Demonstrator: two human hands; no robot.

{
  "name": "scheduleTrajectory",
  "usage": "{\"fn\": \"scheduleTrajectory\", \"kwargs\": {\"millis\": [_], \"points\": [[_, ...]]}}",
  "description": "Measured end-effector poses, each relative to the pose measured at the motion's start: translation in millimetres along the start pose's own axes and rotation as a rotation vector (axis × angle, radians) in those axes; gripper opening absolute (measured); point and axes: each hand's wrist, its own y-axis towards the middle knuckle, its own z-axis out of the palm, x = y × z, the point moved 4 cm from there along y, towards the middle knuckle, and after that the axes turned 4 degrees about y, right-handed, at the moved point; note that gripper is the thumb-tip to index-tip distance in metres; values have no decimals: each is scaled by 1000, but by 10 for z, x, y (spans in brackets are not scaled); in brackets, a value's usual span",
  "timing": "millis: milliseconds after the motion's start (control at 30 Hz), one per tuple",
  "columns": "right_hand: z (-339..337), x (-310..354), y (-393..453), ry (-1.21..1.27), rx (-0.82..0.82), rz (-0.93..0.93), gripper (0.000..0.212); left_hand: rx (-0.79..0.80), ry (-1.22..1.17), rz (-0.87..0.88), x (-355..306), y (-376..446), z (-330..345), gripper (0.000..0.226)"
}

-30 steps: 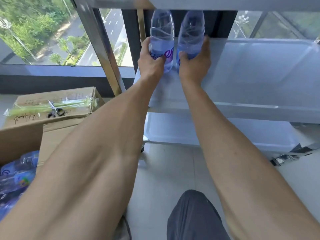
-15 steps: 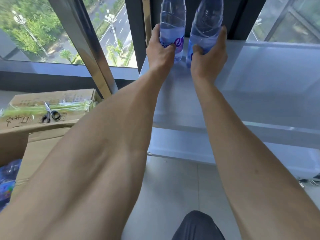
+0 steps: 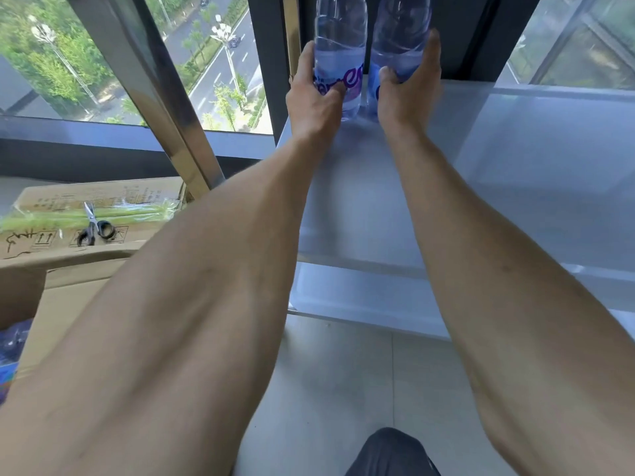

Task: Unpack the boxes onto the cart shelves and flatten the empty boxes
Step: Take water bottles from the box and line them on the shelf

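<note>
Hands (image 3: 364, 97) each grip upright bottle (image 3: 340, 53), apparently on shelf (image 3: 515, 166).

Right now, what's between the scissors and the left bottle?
In the head view, the cart's slanted metal post stands between the scissors and the left bottle.

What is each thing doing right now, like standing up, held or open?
Left bottle: upright on the shelf, held by the left hand.
Right bottle: upright, held by the right hand.
Scissors: closed, lying on a box.
Shelf: bare beside the bottles.
Cardboard box: open.
</note>
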Motion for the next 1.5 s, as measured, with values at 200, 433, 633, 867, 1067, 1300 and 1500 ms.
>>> {"fn": "scheduleTrajectory", "kwargs": {"millis": [200, 433, 633, 867, 1067, 1300, 1500], "points": [[24, -61, 26, -34, -3, -34, 72, -8, 10, 29, 16, 10, 47, 71], [18, -90, 95, -67, 2, -53, 73, 21, 10, 35, 20, 137, 91, 73], [39, -155, 110, -64, 2, -64, 73, 13, 33, 54, 60, 198, 127, 70], [-40, 14, -141, -113, -14, 19, 65, -32, 205, 4, -27, -66, -95, 70], [-240, 263, -683, -312, -14, 148, 60, 2, 372, -49, -143, -754, -531, 48], [-758, 694, -1612, -98, -208, 268, 40, 166, 412, -23, -442, -1855, -1206, 37], [-780, 984, -2627, 145, -271, 274, 27, -4, 641, -183, -388, -2317, -2457, 26]]}}
